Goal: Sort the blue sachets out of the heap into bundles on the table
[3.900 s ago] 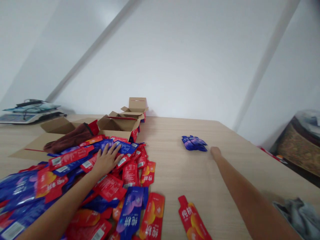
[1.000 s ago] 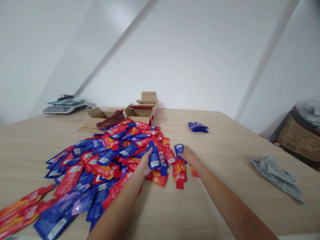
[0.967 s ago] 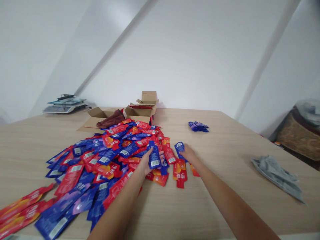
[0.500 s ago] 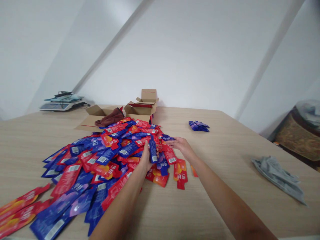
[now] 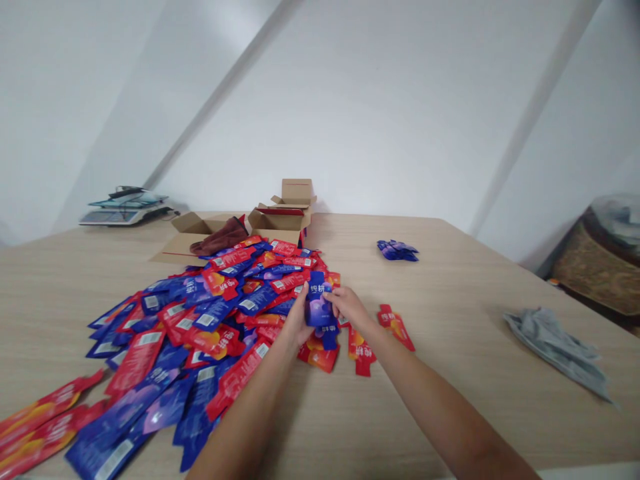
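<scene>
My left hand (image 5: 299, 320) is closed on the left edge of a blue sachet (image 5: 316, 308), whose front with purple pattern and white characters faces me. From the other side, the fingers of my right hand (image 5: 349, 305) pinch the sachet's right edge. Whether a second sachet lies behind it, I cannot tell. Beneath and to the left spreads a large mixed heap of blue and red sachets (image 5: 205, 320). A few red sachets (image 5: 397, 327) lie just right of the heap, partly behind my right forearm.
Open cardboard boxes (image 5: 277, 235) stand behind the heap, with a dark brown cloth (image 5: 220, 236) beside them. A small stack of blue sachets (image 5: 397, 251) lies at the back right. A grey cloth (image 5: 557, 350) rests at the right, and a scale (image 5: 125, 215) sits far left.
My right hand has brought a blue sachet leftward to my left hand. The sachet in my left hand was edge-on before; now a broad front shows. A red sachet at the right is more exposed.
</scene>
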{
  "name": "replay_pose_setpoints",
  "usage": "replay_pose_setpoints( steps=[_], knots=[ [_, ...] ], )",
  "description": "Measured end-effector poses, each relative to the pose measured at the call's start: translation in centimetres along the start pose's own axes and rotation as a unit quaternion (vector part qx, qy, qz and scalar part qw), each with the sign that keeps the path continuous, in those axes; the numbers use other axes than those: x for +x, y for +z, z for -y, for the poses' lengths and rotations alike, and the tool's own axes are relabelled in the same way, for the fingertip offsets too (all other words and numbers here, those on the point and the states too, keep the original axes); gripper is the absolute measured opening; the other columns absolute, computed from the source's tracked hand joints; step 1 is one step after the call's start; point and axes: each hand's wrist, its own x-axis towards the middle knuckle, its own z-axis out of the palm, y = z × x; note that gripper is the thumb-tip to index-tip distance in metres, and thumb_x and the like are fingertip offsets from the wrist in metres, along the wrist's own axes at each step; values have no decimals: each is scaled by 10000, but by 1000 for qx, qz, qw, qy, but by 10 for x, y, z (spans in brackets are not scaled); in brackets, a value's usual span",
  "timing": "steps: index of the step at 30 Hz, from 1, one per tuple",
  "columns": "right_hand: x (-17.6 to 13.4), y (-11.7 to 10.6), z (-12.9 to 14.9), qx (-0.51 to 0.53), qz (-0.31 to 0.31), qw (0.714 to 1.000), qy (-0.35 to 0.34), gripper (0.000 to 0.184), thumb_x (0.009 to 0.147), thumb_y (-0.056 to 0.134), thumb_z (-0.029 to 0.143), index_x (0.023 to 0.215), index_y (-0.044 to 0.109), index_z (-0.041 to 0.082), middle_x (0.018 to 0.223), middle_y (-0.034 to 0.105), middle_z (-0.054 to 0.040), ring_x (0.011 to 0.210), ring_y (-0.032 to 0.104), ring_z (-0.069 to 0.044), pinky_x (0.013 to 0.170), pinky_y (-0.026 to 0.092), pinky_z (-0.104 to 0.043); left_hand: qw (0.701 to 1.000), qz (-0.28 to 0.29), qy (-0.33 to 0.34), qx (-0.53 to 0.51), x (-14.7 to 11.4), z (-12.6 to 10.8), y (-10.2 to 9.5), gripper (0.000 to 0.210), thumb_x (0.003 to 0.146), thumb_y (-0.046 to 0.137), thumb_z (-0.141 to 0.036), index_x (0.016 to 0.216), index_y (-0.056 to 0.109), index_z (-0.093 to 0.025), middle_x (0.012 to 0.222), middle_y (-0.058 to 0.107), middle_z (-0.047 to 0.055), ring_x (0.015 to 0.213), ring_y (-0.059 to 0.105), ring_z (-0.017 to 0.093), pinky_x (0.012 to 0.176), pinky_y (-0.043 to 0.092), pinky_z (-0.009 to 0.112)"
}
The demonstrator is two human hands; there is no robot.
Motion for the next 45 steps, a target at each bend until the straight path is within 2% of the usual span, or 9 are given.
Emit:
replay_pose_setpoints(
  steps=[6,11,15,19,23,28,36,43,45],
  knots=[
    [-3,1,-7,-130,-28,991,-12,230,897,334,354,957,494,200,576,605,33,447,544,-113,467,384,-212,996,-74,52,6,2,-9,-20,165,759,585,-147,906,619,-80,758,693,81,634,666,167,632,548,273],
    [-33,14,-25,-458,-17,882,-109,492,707,635,479,1062,555,147,1081,607,-157,1015,556,-268,831,431,-359,994,-100,34,-33,2,-17,-33,191,819,485,-203,899,609,-82,786,694,97,663,675,169,652,569,298],
    [-43,35,-34,-550,-47,826,-118,504,757,598,319,1193,512,80,1169,559,-238,1077,517,-312,883,411,-414,995,-91,12,-35,2,-15,-38,158,816,509,-207,851,597,-80,719,671,80,582,651,148,597,567,280],
    [-32,19,-31,-565,-51,820,-80,370,811,393,78,1137,563,120,997,658,-162,870,616,-224,767,458,-342,996,-88,9,-30,1,-11,-41,230,834,553,-302,906,596,-88,788,671,83,624,660,145,643,568,289],
    [-21,-39,-4,-555,-90,823,-77,323,845,366,131,1039,620,178,884,679,-132,819,621,-229,747,455,-363,995,-98,19,-5,1,-8,-42,299,821,586,-387,928,590,-108,804,663,76,622,660,148,657,569,314],
    [-15,-76,37,-387,-114,875,-267,352,680,407,25,700,686,238,1125,633,-11,1131,489,-201,985,343,-399,998,-66,4,-22,0,-5,-29,352,795,603,-449,903,589,-114,787,670,86,656,662,178,717,564,401],
    [23,6,-4,-157,-46,953,-255,412,702,390,37,830,717,251,1265,552,3,1191,461,-161,1023,341,-355,997,21,-57,-43,-11,2,-20,336,828,582,-368,995,619,-78,863,698,130,746,679,216,778,546,395],
    [63,52,-9,-196,-125,944,-236,588,743,348,22,1292,478,191,1308,516,-68,1216,442,-177,1040,327,-380,988,-103,86,-81,-16,-34,-42,226,794,598,-202,991,628,-96,844,701,88,708,677,172,728,561,306],
    [68,69,-7,-242,-79,926,-278,556,741,426,50,1280,487,169,1306,521,-80,1224,435,-204,1053,305,-376,965,-173,175,-93,-18,-46,-46,200,790,598,-194,979,629,-138,824,700,45,697,672,151,721,561,291]
  ],
)
